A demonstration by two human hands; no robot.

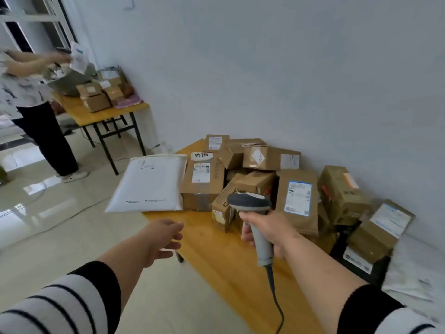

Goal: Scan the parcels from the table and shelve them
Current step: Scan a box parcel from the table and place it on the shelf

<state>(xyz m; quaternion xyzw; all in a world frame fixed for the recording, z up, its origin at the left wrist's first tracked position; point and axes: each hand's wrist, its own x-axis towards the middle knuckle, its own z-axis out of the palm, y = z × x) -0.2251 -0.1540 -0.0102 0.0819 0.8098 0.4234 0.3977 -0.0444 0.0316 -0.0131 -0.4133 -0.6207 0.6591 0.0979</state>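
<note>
Scanner (pixel 250 208): gripped in right hand (pixel 269 231), aimed at parcels (pixel 240 174) heaped on bench (pixel 224 242).
Left hand (pixel 163 237): open, empty, nearing white mailer (pixel 149 184).
Advice: turn label squarely toward scanner before shelving.

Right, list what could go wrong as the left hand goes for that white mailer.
1. The white mailer overhangs the table edge, so a nudge from the open left hand might tip it to the floor.
2. The scanner cable trails from the right hand across the table and could snag.
3. The cardboard boxes are piled loosely; pulling the mailer beside them may topple one.
</note>
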